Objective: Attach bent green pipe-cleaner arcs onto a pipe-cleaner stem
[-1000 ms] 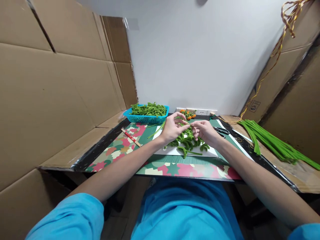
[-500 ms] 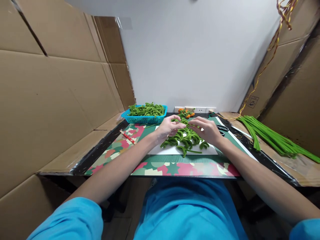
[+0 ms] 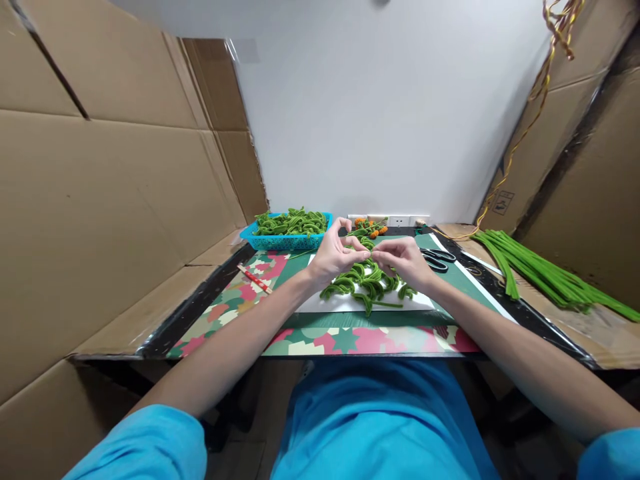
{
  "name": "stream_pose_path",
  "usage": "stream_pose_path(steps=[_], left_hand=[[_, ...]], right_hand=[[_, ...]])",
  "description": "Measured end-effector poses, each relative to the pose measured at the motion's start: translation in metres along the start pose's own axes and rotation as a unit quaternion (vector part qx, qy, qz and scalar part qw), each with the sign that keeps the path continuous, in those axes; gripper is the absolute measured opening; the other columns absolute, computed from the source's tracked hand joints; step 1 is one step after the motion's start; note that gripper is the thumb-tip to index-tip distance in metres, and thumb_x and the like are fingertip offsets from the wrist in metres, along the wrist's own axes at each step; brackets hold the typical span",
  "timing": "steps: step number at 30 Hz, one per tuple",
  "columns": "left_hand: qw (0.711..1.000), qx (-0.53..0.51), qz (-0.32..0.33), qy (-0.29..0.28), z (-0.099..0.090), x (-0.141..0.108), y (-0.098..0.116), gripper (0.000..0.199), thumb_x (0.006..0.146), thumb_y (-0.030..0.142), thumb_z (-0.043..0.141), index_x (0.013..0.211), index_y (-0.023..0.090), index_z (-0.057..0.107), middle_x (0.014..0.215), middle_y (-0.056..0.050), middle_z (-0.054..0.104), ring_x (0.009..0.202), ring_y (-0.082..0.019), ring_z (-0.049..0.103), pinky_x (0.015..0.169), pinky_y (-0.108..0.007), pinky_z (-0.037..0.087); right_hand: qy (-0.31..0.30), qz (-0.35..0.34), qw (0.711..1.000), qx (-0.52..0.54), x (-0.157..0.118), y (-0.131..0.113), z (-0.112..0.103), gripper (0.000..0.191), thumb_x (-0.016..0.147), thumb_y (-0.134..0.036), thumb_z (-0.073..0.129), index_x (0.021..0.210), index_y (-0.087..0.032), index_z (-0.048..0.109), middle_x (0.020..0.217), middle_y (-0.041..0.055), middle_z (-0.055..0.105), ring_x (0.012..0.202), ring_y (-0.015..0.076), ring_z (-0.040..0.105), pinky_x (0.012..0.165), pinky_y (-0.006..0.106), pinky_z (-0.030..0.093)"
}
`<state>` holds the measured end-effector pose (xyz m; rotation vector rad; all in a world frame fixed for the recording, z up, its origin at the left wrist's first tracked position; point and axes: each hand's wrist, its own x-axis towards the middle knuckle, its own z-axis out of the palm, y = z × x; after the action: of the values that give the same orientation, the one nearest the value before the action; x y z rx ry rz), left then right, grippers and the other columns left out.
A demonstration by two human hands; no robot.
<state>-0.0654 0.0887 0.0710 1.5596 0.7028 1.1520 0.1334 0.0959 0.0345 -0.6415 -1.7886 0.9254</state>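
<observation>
My left hand (image 3: pixel 337 253) pinches with thumb and forefinger, its other fingers curled and raised. Its fingertips meet those of my right hand (image 3: pixel 403 259), which is closed in a pinch too. Between them is a small bit of green pipe cleaner, mostly hidden by the fingers. Just below the hands, curled green pipe cleaner pieces (image 3: pixel 371 288) lie scattered on a white sheet (image 3: pixel 320 305). Black-handled scissors (image 3: pixel 437 260) lie right beside my right hand. Behind the hands are orange flowers with green stems (image 3: pixel 369 228).
A blue basket (image 3: pixel 285 241) heaped with curled green pieces stands at the back left. A red stick-like item (image 3: pixel 255 279) lies on the patterned mat (image 3: pixel 320 341). Long green pipe cleaners (image 3: pixel 545 270) lie at right. Cardboard walls (image 3: pixel 115 200) flank the table; yellow wire (image 3: pixel 525 137) hangs at right.
My right hand has shifted slightly left and closed to a tighter pinch, so both hands' fingertips now meet. More of the scissors shows. The view has shifted slightly.
</observation>
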Motion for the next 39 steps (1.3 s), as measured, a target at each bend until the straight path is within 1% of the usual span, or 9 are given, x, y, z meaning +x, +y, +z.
stream_pose_path(steps=[6,10,14,20,23,28,32,35,39], left_hand=[[0.995,0.067,0.081,0.0,0.0,-0.001,0.001,0.07,0.067,0.027,0.093,0.1,0.027,0.032,0.077,0.008,0.063,0.038,0.0,0.041,0.041,-0.016,0.024],[0.999,0.029,0.021,-0.014,-0.005,0.001,0.0,0.078,0.061,0.032,0.097,0.1,0.027,0.03,0.072,0.011,0.061,0.037,0.001,0.038,0.039,-0.015,0.023],[0.998,-0.026,-0.046,-0.02,-0.008,0.002,0.0,0.081,0.058,0.036,0.098,0.099,0.028,0.03,0.069,0.013,0.061,0.035,0.001,0.03,0.037,-0.015,0.018],[0.993,-0.039,-0.099,-0.045,-0.012,0.002,0.0,0.078,0.059,0.034,0.098,0.099,0.028,0.032,0.066,0.014,0.058,0.035,0.001,0.028,0.037,-0.015,0.014],[0.995,-0.025,-0.084,-0.052,-0.013,0.002,-0.001,0.079,0.06,0.036,0.098,0.1,0.028,0.03,0.071,0.012,0.061,0.036,0.002,0.028,0.037,-0.015,0.016],[0.998,0.058,0.03,-0.017,-0.009,-0.001,0.006,0.076,0.064,0.031,0.095,0.098,0.028,0.027,0.073,0.011,0.059,0.037,0.0,0.039,0.04,-0.014,0.025],[0.987,0.135,0.085,-0.001,-0.007,-0.005,0.008,0.064,0.069,0.022,0.09,0.097,0.027,0.032,0.08,0.007,0.06,0.041,0.001,0.041,0.042,-0.014,0.027],[0.989,0.126,0.076,0.002,-0.01,-0.003,0.003,0.066,0.067,0.022,0.091,0.097,0.027,0.032,0.08,0.007,0.061,0.042,0.001,0.041,0.042,-0.013,0.027],[0.997,0.055,0.04,0.024,-0.015,0.004,-0.002,0.076,0.061,0.028,0.096,0.098,0.027,0.029,0.072,0.011,0.06,0.039,0.0,0.04,0.04,-0.012,0.027]], right_hand=[[-0.049,0.146,0.965,0.211,0.003,-0.006,0.0,0.032,0.079,-0.045,0.079,0.069,-0.018,0.064,0.053,-0.0051,0.049,0.039,0.0083,0.037,0.039,0.024,0.026],[-0.006,-0.037,0.997,-0.075,-0.004,-0.001,-0.002,0.033,0.093,-0.052,0.069,0.088,-0.019,0.071,0.067,-0.0002,0.063,0.049,0.0107,0.047,0.048,0.025,0.035],[0.061,-0.219,0.888,-0.399,-0.008,0.007,-0.002,0.028,0.106,-0.041,0.054,0.104,-0.021,0.073,0.084,0.005,0.072,0.06,0.0121,0.056,0.056,0.026,0.035],[0.006,-0.311,0.793,-0.524,-0.007,0.002,-0.014,0.024,0.109,-0.027,0.05,0.105,-0.023,0.073,0.094,0.0083,0.075,0.074,0.0162,0.064,0.064,0.029,0.041],[-0.007,-0.296,0.819,-0.491,-0.007,-0.002,-0.012,0.027,0.109,-0.027,0.048,0.099,-0.022,0.073,0.089,0.0081,0.073,0.071,0.0164,0.06,0.063,0.03,0.039],[0.036,-0.084,0.984,-0.155,-0.001,-0.001,0.005,0.039,0.102,-0.051,0.057,0.08,-0.02,0.066,0.065,0.0004,0.055,0.054,0.0124,0.045,0.052,0.027,0.034],[-0.055,0.138,0.979,0.142,0.007,-0.003,0.008,0.048,0.083,-0.063,0.076,0.072,-0.019,0.059,0.058,-0.0065,0.042,0.044,0.008,0.033,0.044,0.024,0.025],[-0.045,0.102,0.99,0.09,0.008,-0.002,0.007,0.046,0.086,-0.062,0.074,0.075,-0.019,0.06,0.058,-0.0056,0.046,0.045,0.0091,0.038,0.044,0.024,0.028],[0.037,-0.133,0.959,-0.248,0.002,0.002,0.001,0.027,0.104,-0.044,0.057,0.098,-0.02,0.068,0.083,0.0042,0.066,0.061,0.013,0.054,0.057,0.026,0.041]])
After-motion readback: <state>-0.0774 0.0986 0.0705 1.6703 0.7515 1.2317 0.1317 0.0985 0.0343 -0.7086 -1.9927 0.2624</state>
